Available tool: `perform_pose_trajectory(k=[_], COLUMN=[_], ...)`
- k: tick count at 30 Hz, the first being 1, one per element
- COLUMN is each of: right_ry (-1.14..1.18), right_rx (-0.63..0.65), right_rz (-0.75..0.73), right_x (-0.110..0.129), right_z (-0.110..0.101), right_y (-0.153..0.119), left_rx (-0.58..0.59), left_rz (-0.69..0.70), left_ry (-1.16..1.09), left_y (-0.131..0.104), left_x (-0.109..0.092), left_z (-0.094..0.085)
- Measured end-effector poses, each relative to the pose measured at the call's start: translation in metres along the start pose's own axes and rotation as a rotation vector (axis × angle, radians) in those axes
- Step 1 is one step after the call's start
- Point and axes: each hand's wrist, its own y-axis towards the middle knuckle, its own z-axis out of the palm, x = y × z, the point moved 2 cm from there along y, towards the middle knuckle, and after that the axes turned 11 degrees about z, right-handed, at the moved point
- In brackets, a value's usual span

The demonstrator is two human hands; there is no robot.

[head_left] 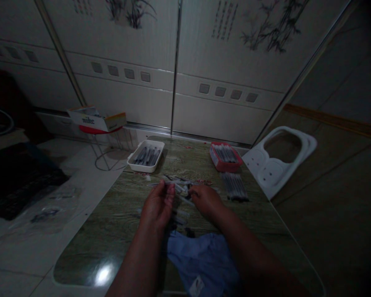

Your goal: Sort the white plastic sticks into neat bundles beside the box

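Note:
My left hand (158, 203) is above the middle of the table, fingers curled, with a slim pale pen (152, 184) showing beside its thumb. Close by on the right, my right hand (206, 200) is closed, its fingertips pinched together over the pile; whatever they hold is hidden. Between and beyond both hands lie scattered clear and white pen parts (181, 188), some with dark ends. More loose pen pieces (179, 218) lie nearer to me, blurred in the dim light. A neat row of clear pens with dark tips (235, 186) lies right of my right hand.
A white tray (157, 161) of pens stands back left, a red basket (225, 166) of pens back right. Blue cloth (204, 258) lies at the near edge. A white plastic chair (280, 165) stands right of the table (111, 231); an open carton (94, 120) rests on a red stool.

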Motion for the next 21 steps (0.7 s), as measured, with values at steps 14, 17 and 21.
perform_pose_trajectory(k=[14,17,21], right_ry=[0.228,0.574,0.960], right_rx=[-0.021,-0.028,0.041], right_rz=[0.001,0.088,0.276], right_x=[0.001,-0.002,-0.009], right_z=[-0.005,-0.011,-0.019], right_y=[-0.004,-0.014,-0.033], left_rx=[0.027,0.034,0.068], left_rz=[-0.006,-0.016,-0.022], left_ry=[0.011,0.030,0.076], left_y=[0.000,-0.002,-0.004], left_x=[0.001,0.002,0.007], left_z=[-0.001,0.000,0.000])
